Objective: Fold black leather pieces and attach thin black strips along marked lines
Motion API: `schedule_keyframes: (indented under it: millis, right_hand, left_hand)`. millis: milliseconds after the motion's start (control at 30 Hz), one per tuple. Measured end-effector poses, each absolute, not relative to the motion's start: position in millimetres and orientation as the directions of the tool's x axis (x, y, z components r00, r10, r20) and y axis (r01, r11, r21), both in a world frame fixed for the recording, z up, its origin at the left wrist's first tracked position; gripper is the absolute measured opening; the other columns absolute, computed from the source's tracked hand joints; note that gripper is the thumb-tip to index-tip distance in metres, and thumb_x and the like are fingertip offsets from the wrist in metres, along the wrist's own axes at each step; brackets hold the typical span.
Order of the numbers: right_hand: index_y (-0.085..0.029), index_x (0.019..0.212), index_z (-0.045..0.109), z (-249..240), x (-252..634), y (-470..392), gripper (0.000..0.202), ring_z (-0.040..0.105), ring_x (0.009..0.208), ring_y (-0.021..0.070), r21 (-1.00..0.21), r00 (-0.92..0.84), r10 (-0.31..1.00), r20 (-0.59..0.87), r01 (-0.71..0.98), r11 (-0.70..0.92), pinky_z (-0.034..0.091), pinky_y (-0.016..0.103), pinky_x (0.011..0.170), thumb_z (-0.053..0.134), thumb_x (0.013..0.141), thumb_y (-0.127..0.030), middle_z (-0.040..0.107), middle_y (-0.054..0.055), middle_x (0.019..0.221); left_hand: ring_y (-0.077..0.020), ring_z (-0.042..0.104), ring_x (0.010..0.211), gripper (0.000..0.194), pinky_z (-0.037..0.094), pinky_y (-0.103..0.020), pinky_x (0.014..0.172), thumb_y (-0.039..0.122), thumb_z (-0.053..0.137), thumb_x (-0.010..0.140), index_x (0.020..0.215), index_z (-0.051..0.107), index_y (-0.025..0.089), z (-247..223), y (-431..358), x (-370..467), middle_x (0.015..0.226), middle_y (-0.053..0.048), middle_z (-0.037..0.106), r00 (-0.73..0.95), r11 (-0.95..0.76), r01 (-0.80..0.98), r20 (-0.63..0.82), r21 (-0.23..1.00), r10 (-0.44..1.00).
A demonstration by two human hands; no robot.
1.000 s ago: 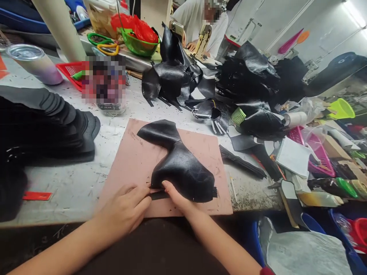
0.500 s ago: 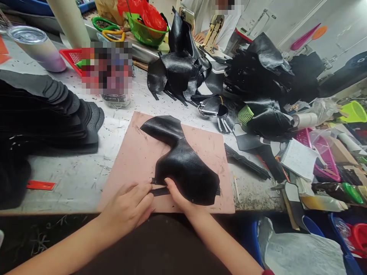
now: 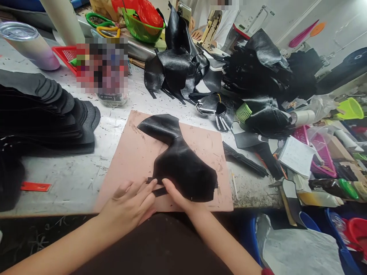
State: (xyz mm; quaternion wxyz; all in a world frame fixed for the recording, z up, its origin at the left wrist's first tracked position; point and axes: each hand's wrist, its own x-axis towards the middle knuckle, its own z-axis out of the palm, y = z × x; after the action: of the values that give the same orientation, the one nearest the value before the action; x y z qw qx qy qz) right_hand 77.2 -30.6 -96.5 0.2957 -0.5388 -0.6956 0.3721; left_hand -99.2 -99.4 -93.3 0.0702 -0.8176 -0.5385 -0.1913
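A black leather piece (image 3: 183, 168), with a seam across its narrow middle, lies on a pinkish-tan board (image 3: 117, 168) at the table's front edge. My right hand (image 3: 179, 196) grips its near edge, thumb on top and the other fingers hidden beneath. A narrow black strip (image 3: 160, 191) runs between my two hands under that edge. My left hand (image 3: 136, 200) is closed around the strip's left end, its index finger reaching to the leather's lower left corner. Its thumb is partly hidden.
Stacked black foam-like pieces (image 3: 57, 118) stand at left. Beyond the board are a blurred jar (image 3: 111, 99), heaped black leather parts (image 3: 174, 68) and bundled strips (image 3: 245, 160). A notebook (image 3: 296, 156) lies at right. A co-worker's hand (image 3: 197, 35) shows at the back.
My left fingers have stretched forward, the index finger now reaching the leather's corner. My right hand keeps its grip. The whole view has shifted slightly, so things appear a little further left.
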Motion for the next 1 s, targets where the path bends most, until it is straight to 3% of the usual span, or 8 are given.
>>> schedule_keyframes:
  millis: [100, 200, 367, 467, 633, 733, 867, 1000]
  right_hand:
    - [-0.017, 0.109, 0.063, -89, 83, -30, 0.042, 0.055, 0.107, 0.0277, -0.859, -0.197, 0.98, 0.035, 0.495, 0.13, 0.039, 0.048, 0.101, 0.058, 0.077, -0.044, 0.065, 0.01, 0.105]
    - [-0.016, 0.107, 0.063, -88, 86, -29, 0.038, 0.055, 0.108, 0.0281, -0.804, -0.193, 0.975, 0.108, 0.56, 0.2, 0.039, 0.047, 0.101, 0.058, 0.078, -0.038, 0.065, 0.01, 0.105]
    - [-0.018, 0.099, 0.065, -92, 88, -28, 0.024, 0.058, 0.102, 0.0261, -0.673, -0.361, 0.898, 0.25, 0.602, 0.429, 0.036, 0.044, 0.103, 0.052, 0.081, -0.027, 0.067, 0.007, 0.094]
    - [-0.018, 0.1, 0.063, -91, 88, -27, 0.024, 0.059, 0.097, 0.0254, -0.659, -0.359, 0.887, 0.29, 0.597, 0.457, 0.04, 0.042, 0.1, 0.053, 0.08, -0.025, 0.066, 0.007, 0.093]
    - [-0.016, 0.097, 0.061, -84, 86, -27, 0.022, 0.061, 0.09, 0.0238, -0.707, -0.372, 0.891, 0.261, 0.554, 0.439, 0.048, 0.037, 0.088, 0.05, 0.079, -0.023, 0.065, 0.008, 0.086]
    - [-0.014, 0.096, 0.059, -83, 85, -25, 0.022, 0.061, 0.087, 0.0225, -0.715, -0.386, 0.888, 0.252, 0.544, 0.439, 0.051, 0.035, 0.081, 0.048, 0.078, -0.022, 0.064, 0.011, 0.088]
    - [-0.014, 0.094, 0.059, -84, 86, -25, 0.022, 0.062, 0.078, 0.0216, -0.695, -0.371, 0.892, 0.259, 0.569, 0.439, 0.054, 0.034, 0.071, 0.049, 0.076, -0.023, 0.063, 0.01, 0.084]
    - [-0.017, 0.09, 0.062, -81, 97, -29, 0.022, 0.064, 0.08, 0.0242, -0.693, -0.305, 0.912, 0.275, 0.594, 0.408, 0.054, 0.037, 0.075, 0.058, 0.071, -0.028, 0.066, 0.009, 0.085]
  left_hand:
    - [-0.0207, 0.057, 0.094, 0.016, 0.03, -0.034, 0.083, 0.034, 0.05, 0.083, 0.072, 0.056, 0.024, -94, -98, -98, 0.108, -0.001, 0.067, 0.345, -0.413, 0.906, 0.399, 0.095, 0.85]
    - [-0.0213, 0.056, 0.091, 0.018, 0.03, -0.035, 0.082, 0.038, 0.049, 0.083, 0.073, 0.056, 0.024, -94, -96, -97, 0.104, -0.002, 0.068, 0.361, -0.429, 0.898, 0.4, 0.092, 0.842]
    - [-0.0231, 0.056, 0.09, 0.033, 0.029, -0.037, 0.084, 0.044, 0.041, 0.087, 0.108, 0.057, 0.024, -98, -93, -94, 0.1, -0.005, 0.068, 0.372, -0.425, 0.904, 0.4, 0.048, 0.837]
    - [-0.0236, 0.056, 0.089, 0.039, 0.028, -0.037, 0.085, 0.044, 0.038, 0.088, 0.117, 0.053, 0.022, -100, -92, -92, 0.1, -0.005, 0.067, 0.373, -0.419, 0.907, 0.383, 0.041, 0.845]
    - [-0.0214, 0.056, 0.092, 0.037, 0.032, -0.035, 0.083, 0.044, 0.036, 0.09, 0.108, 0.057, 0.019, -95, -84, -87, 0.097, -0.005, 0.067, 0.42, -0.443, 0.896, 0.361, -0.02, 0.833]
    - [-0.0192, 0.059, 0.082, 0.04, 0.034, -0.033, 0.078, 0.043, 0.033, 0.091, 0.097, 0.061, 0.016, -89, -77, -84, 0.094, -0.008, 0.067, 0.491, -0.497, 0.862, 0.395, -0.095, 0.776]
    - [-0.0202, 0.06, 0.081, 0.043, 0.034, -0.034, 0.076, 0.048, 0.039, 0.088, 0.105, 0.059, 0.015, -84, -75, -80, 0.093, -0.008, 0.068, 0.508, -0.495, 0.859, 0.343, -0.131, 0.79]
    - [-0.0201, 0.059, 0.083, 0.044, 0.033, -0.035, 0.078, 0.05, 0.043, 0.085, 0.105, 0.061, 0.014, -87, -73, -78, 0.094, -0.007, 0.068, 0.515, -0.512, 0.852, 0.338, -0.103, 0.788]
